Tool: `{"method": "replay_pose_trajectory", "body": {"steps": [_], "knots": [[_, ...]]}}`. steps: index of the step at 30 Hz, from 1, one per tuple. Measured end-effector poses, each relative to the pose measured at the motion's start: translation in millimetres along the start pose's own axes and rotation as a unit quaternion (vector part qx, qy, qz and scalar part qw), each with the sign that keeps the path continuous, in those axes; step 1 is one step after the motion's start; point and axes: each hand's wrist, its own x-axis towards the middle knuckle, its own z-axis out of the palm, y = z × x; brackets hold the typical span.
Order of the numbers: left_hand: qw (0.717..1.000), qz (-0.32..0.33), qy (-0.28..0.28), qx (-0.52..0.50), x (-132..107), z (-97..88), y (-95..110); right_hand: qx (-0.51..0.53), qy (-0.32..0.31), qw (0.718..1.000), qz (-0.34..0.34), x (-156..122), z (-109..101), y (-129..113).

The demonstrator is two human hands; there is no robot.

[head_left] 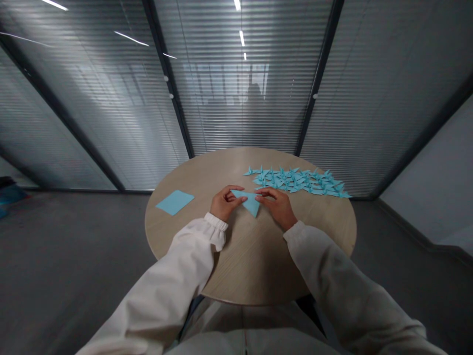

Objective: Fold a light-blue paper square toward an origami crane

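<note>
Between my hands is a light-blue sheet of origami paper (251,204), folded into a triangle with its point toward me. My left hand (224,203) pinches its left corner between thumb and fingers. At the right corner, my right hand (277,204) grips the paper in the same way. The paper is held just over the table or touching it; I cannot tell which. Left of my hands lies a flat blue paper (175,202), seen as a diamond. Many folded blue paper cranes (301,181) lie in rows beyond my right hand.
All of this is on a round wooden table (254,276) whose near edge is close to my body. Behind it stands a glass wall with blinds (242,118) and dark frames. Some blue item (11,194) is on the floor at the far left.
</note>
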Motion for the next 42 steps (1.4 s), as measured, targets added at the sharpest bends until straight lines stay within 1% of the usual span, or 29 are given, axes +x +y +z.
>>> {"method": "replay_pose_trajectory", "body": {"steps": [4,7,12,18,23,28,31,35,42], "knots": [[0.999,0.033,-0.002,0.009,0.8,-1.1,0.9,-0.009,0.006,0.999,-0.032,-1.7,0.2,-2.5],[0.999,0.044,-0.003,0.021,1.0,-1.8,0.7,-0.012,0.009,0.999,-0.04,-2.3,0.0,-4.2],[0.999,0.022,0.007,0.025,0.8,-2.3,1.0,-0.022,0.018,0.999,-0.04,-2.9,-0.6,-5.3],[1.0,0.014,0.016,0.017,0.0,-1.4,2.0,-0.021,0.028,0.999,-0.036,-2.5,-0.4,-2.7],[1.0,-0.008,0.01,0.013,-0.2,-2.5,0.1,-0.025,0.017,0.999,-0.022,-2.0,-2.0,-2.4],[0.999,-0.02,0.021,0.03,0.7,-4.0,1.3,-0.029,0.008,0.999,-0.015,-2.2,-2.4,-0.9],[0.999,-0.038,0.038,-0.001,1.4,-3.9,4.9,-0.032,0.01,0.999,-0.018,-2.0,-2.5,1.4],[0.994,-0.078,0.059,-0.052,2.6,-3.6,8.4,-0.037,0.011,0.999,-0.025,-1.7,-3.8,0.7],[0.991,-0.092,0.077,-0.057,1.7,-5.8,7.4,-0.049,0.005,0.998,-0.03,-1.1,-5.0,-2.0]]}}
